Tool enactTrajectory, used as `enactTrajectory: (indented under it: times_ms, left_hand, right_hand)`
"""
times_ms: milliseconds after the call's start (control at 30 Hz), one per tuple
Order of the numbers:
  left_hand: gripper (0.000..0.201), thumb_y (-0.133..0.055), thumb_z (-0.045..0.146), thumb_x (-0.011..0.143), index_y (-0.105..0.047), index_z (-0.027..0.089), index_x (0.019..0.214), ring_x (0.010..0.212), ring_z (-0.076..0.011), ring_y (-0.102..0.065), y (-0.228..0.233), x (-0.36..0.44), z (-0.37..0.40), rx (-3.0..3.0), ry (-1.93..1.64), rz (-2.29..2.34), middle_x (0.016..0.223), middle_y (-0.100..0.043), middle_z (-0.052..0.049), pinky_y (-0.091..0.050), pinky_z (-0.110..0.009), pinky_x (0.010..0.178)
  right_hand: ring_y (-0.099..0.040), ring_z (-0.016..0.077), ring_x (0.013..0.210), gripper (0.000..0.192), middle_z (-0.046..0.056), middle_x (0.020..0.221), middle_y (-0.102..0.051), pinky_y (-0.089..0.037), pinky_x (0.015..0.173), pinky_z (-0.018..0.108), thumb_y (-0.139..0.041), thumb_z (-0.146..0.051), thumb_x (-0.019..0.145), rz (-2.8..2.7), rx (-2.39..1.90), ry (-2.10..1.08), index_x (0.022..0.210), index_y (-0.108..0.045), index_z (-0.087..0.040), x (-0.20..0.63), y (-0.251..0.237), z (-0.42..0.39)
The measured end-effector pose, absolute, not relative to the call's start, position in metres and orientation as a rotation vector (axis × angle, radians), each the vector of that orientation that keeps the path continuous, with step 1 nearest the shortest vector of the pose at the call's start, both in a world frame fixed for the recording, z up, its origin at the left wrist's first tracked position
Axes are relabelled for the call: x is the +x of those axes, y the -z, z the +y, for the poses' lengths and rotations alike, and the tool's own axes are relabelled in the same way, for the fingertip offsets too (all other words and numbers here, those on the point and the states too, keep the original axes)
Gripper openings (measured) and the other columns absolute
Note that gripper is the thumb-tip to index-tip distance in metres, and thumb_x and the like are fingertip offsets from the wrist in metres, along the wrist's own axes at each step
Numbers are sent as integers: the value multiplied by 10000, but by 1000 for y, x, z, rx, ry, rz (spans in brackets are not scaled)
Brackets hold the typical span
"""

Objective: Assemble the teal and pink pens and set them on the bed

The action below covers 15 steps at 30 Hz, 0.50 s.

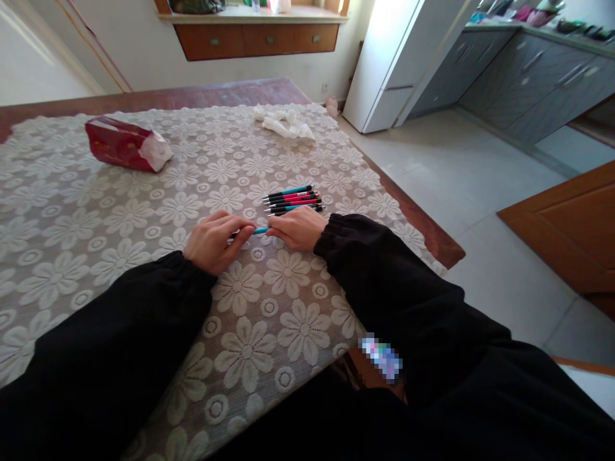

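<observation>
Between my hands a blue pen point(261, 230) lies level, low over the lace tablecloth. My left hand point(218, 238) pinches its black end with thumb and fingers. At the other end, my right hand point(296, 228) is closed on it, fingertips pointing left, and hides that part. Just beyond my right hand lies a row of several pens point(292, 199) side by side, with blue or red barrels, black grips and tips to the left. My right hand partly covers the nearest of them.
A red packet point(122, 144) with a torn white end lies at the far left. A crumpled white plastic bag point(288, 125) rests near the back. The lace tablecloth point(247, 352) covers the wooden table point(425, 224). Beyond its right edge are a tiled floor and a white fridge point(384, 61).
</observation>
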<state>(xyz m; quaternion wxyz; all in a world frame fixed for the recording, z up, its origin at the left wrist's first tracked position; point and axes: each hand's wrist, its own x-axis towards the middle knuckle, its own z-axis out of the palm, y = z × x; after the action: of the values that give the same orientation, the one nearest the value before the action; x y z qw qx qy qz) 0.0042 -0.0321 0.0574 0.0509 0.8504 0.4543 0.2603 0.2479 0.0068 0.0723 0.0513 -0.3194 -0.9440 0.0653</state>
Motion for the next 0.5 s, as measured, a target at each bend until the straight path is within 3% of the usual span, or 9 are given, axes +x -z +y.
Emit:
enactTrajectory:
  times_ms: [100, 267, 400, 500]
  left_hand:
    - [347, -609, 524, 959, -733, 213, 1048, 855, -232, -678, -58, 5, -32, 2563, -841, 1370, 906, -746, -60, -541, -356, 792]
    - [384, -493, 462, 1020, -745, 218, 864, 817, -232, -668, -58, 5, -32, 2578, -735, 1406, 799, -742, -60, -536, -355, 777]
    - [382, -585, 530, 976, -737, 198, 1091, 838, -227, -679, -56, 4, -32, 2549, -795, 1382, 906, -753, -62, -550, -351, 785]
    - [345, -608, 498, 979, -736, 190, 1066, 828, -213, -681, -54, 2, -31, 2563, -822, 1372, 914, -742, -59, -548, -334, 782]
  right_hand:
    - [-602, 182, 758, 407, 87, 923, -751, -188, 624, 326, -360, -415, 1093, -2840, -925, -215, 1072, -688, -175, 250, -70, 9]
    - [-633, 183, 856, 348, 86, 1020, -762, -255, 663, 316, -399, -357, 1085, -2785, -776, -217, 1128, -690, -171, 252, -64, 13]
    - [-638, 179, 867, 300, 71, 1021, -761, -285, 678, 312, -443, -322, 1070, -2722, -726, -219, 1200, -674, -181, 253, -57, 15]
    - [-633, 178, 863, 303, 63, 1006, -755, -301, 688, 310, -424, -307, 1078, -2716, -686, -186, 1239, -653, -192, 254, -55, 16]
